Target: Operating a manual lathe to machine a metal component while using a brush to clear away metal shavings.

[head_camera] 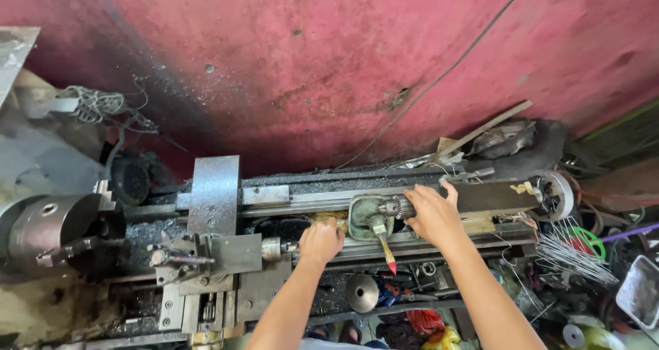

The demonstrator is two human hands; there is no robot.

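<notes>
Machine workshop: metal lathe (pixel 226 233) w/ chuck (pixel 48 230), swarf, scrap wire (pixel 573 254) & grimy red wall (pixel 329 54).

- Lathe bed (pixel 309 202) – runs across mid-frame, dusted with dark metal chips.
- Carriage (pixel 220 254) sits on it, lower left.
- Green tailstock (pixel 367 216) at centre-right.
</notes>
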